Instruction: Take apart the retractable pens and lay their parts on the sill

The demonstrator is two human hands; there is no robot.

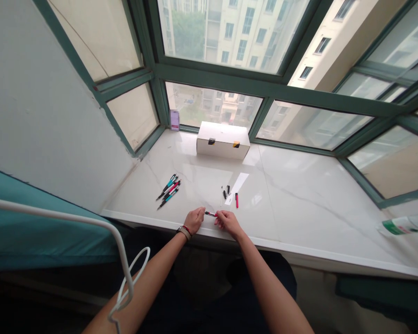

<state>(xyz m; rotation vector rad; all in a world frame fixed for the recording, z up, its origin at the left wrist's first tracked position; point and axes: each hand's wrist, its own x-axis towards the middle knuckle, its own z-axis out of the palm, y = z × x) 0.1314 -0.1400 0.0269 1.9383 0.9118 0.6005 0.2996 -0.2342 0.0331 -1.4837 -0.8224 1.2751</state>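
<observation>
My left hand point(194, 219) and my right hand point(227, 221) are both closed on the ends of a small red and black pen point(211, 214), held level just above the front of the white marble sill point(299, 195). Just beyond my right hand lie a red pen piece point(236, 200), small black pen parts point(226, 191) and a white paper strip point(237, 185). To the left, several teal and pink pens point(169, 189) lie in a loose bundle.
A white box point(223, 139) stands at the back by the window frame, a small purple card point(174, 119) to its left. A green and white tube point(404, 226) lies at the far right. A white cable point(125, 273) loops at lower left.
</observation>
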